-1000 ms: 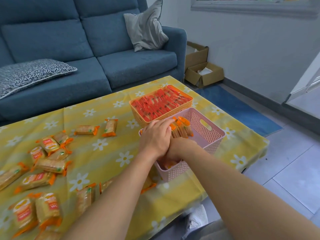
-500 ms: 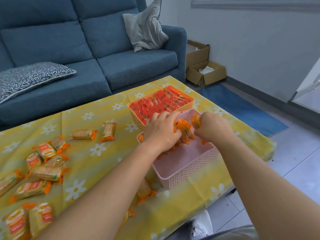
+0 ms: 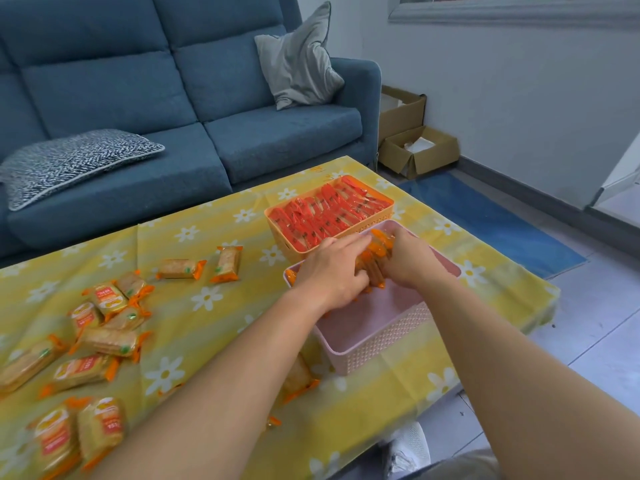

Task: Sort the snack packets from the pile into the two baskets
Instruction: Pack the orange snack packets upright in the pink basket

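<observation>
A pink basket (image 3: 377, 344) stands on the table near its front edge, its near half bare inside. At its far end stands a row of orange-wrapped cracker packets (image 3: 375, 258). My left hand (image 3: 332, 271) presses on the row from the left and my right hand (image 3: 412, 261) from the right, both closed around the packets. Behind it an orange basket (image 3: 377, 216) is packed with red packets (image 3: 325, 216). A pile of loose orange cracker packets (image 3: 104, 327) lies on the left of the table. Two single packets (image 3: 227, 263) lie further back.
A yellow flowered cloth (image 3: 207, 306) covers the table, whose right edge drops to a tiled floor. One packet (image 3: 298, 379) lies partly under my left forearm. A blue sofa (image 3: 173, 109) with cushions stands behind. Cardboard boxes (image 3: 415, 150) and a blue mat (image 3: 491, 220) lie to the right.
My right hand has come back in from the basket's right side and closed against the packet row. The row now stands pressed together at the far end between both hands.
</observation>
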Demonstrator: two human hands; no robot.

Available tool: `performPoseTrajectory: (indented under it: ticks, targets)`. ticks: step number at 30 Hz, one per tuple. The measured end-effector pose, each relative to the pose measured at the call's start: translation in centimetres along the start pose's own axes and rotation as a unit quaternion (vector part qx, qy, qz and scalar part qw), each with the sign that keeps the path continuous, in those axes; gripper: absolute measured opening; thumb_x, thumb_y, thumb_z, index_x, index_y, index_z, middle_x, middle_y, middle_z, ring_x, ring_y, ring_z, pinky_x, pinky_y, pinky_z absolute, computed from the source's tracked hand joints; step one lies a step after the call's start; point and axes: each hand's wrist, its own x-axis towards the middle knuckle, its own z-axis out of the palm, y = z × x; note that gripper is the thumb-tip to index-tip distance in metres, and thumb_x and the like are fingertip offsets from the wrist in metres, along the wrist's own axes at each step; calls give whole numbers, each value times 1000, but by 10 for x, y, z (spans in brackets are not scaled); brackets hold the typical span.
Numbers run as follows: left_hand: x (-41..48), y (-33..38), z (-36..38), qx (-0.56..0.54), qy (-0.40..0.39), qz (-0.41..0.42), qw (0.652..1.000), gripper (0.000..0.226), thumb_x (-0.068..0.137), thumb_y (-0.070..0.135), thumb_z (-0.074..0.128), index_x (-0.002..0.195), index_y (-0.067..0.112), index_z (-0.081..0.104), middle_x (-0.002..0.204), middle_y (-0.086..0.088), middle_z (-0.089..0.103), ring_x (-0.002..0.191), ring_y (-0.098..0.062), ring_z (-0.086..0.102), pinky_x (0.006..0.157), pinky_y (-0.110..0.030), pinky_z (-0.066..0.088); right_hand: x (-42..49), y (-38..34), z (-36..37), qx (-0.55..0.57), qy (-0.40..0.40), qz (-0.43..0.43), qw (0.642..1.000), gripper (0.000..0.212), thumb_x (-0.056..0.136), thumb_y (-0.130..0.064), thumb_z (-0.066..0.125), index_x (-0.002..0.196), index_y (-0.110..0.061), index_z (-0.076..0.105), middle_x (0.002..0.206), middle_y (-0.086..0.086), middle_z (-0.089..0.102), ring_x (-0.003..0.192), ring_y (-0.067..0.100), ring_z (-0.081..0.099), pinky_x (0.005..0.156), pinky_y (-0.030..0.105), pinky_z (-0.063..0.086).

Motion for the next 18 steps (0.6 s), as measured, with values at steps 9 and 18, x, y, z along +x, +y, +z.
performPoseTrajectory:
  ticks: [9,18]
  targets:
    - [-92,-39,-42,-45,89,-50,994,47,93,25,57,140,26,55,146,8,52,135,-16,44,112,-31,32,-71,-73,-11,-83,54,-63,993,48,87,-9,49,135,-12,48,139,14,50,120,36,54,81,43,50]
    - [-240,-97,-51,17,-17,-186,982,41,88,45,61,128,37,56,137,13,52,131,-17,41,105,-33,39,-143,-155,61,-85,-232,-205,947,51,89,-13,57,139,-21,55,131,4,63,121,25,59,94,33,50]
